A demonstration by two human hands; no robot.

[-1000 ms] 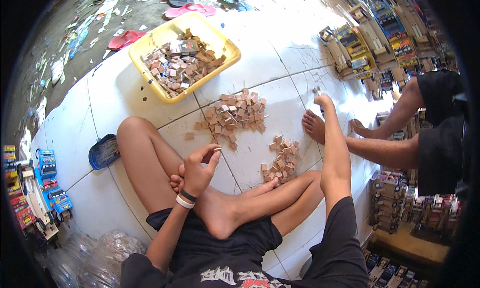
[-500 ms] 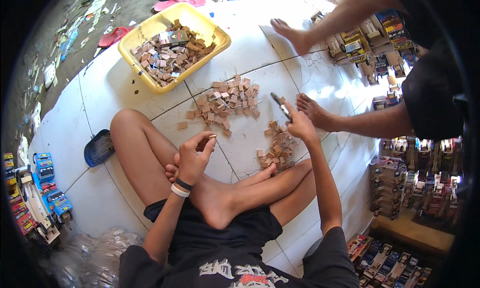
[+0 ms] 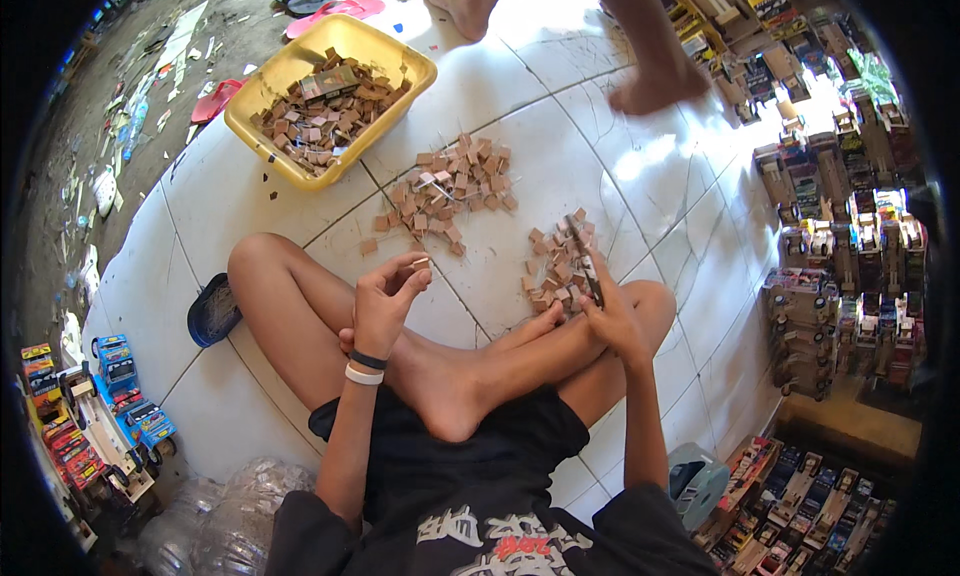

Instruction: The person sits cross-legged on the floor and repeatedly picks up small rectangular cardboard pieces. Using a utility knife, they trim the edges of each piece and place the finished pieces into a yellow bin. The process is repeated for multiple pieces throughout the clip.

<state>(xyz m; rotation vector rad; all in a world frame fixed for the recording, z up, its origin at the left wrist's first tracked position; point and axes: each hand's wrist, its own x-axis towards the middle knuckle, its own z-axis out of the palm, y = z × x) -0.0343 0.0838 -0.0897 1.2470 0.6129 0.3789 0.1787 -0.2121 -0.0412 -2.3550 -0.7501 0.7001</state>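
Note:
My left hand (image 3: 383, 301) is pinched on a small wooden block (image 3: 421, 264), held up above my crossed legs. In my right hand (image 3: 617, 324) is a long, slim, dark hand tool (image 3: 584, 256) with a lighter band; its exact kind is unclear. That tool slants over a smaller pile of wooden blocks (image 3: 545, 266) by my right shin. Farther off, between both hands, lies a larger pile of wooden blocks (image 3: 440, 198) with thin pale pins sticking out of several.
A yellow basin (image 3: 408, 103) full of blocks stands at the far left. Another person's bare foot (image 3: 660, 86) is at the upper right. Toy trucks (image 3: 125, 391) line the left side, and more wooden trucks (image 3: 800, 326) are stacked at right. A dark blue, sandal-shaped thing (image 3: 215, 311) lies beside my left knee.
My right hand has come down and nearer, bringing the tool over the smaller pile. The left still pinches its block. The other person's legs have moved away toward the far side.

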